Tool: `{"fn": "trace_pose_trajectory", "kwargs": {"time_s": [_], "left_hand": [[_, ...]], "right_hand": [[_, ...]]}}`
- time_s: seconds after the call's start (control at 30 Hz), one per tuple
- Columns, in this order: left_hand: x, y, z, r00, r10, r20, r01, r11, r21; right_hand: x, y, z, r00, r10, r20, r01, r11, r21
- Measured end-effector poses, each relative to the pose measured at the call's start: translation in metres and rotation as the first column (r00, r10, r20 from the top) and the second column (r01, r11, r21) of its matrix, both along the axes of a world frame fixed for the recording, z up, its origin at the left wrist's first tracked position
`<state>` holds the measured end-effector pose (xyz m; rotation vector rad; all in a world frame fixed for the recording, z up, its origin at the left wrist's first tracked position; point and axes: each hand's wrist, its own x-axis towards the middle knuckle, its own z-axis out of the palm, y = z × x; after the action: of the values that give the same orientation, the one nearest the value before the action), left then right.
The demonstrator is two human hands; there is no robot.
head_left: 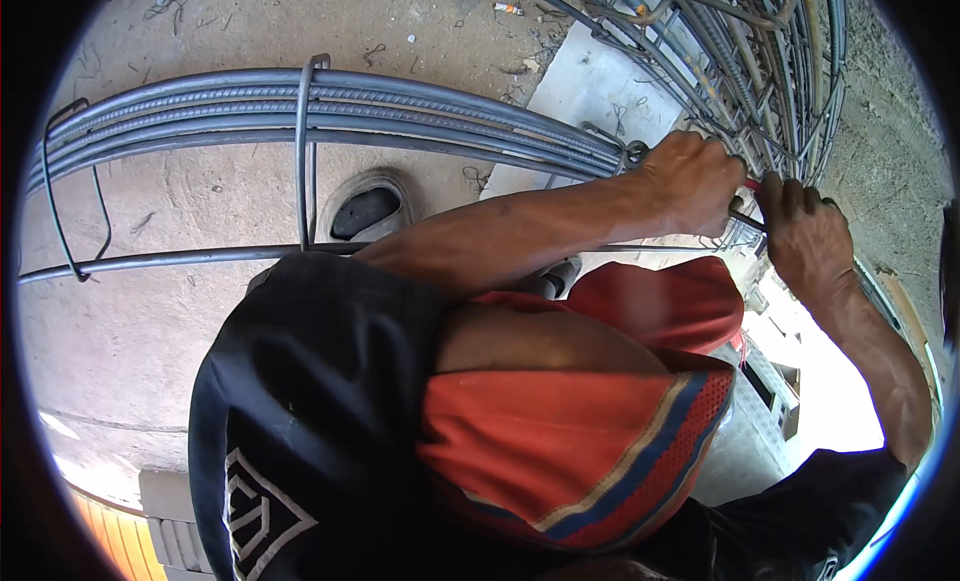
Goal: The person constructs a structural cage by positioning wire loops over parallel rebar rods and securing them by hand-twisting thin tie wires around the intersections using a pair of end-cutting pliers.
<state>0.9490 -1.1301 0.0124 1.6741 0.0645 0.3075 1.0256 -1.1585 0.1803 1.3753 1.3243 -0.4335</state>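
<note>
My left hand (pixel 690 184) is a fist at the right end of a bundle of steel reinforcing bars (pixel 400 118). Close to its right, my right hand (pixel 808 239) is also closed, fingers curled. Between the two fists show a short red piece (pixel 752 184) and a dark metal rod (pixel 747 221), apparently parts of a hand tool; its kind and working end are hidden. Both fists seem to grip it. The bars run from the left edge to my left hand, with square steel stirrups (pixel 303 161) around them and a single lower bar (pixel 200 260).
A dense upright rebar cage (pixel 760 71) stands at the upper right beside a rough concrete wall (pixel 890 131). A pale board (pixel 590 91) lies on the dusty floor (pixel 200 201). My shoe (pixel 368 213) is just under the bars. Grey blocks (pixel 175 521) stand at lower left.
</note>
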Motion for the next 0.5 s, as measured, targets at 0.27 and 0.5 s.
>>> {"fn": "trace_pose_trajectory", "kwargs": {"time_s": [0.27, 0.5], "left_hand": [[-0.017, -0.012, -0.011, 0.962, -0.049, 0.268, 0.005, 0.987, 0.161], [-0.001, -0.011, -0.001, 0.989, 0.114, 0.096, -0.13, 0.976, 0.172]], "right_hand": [[0.007, -0.005, -0.005, -0.719, -0.695, 0.001, 0.651, -0.674, -0.35], [0.009, -0.018, -0.006, 0.992, -0.081, -0.099, 0.087, 0.994, 0.063]]}}
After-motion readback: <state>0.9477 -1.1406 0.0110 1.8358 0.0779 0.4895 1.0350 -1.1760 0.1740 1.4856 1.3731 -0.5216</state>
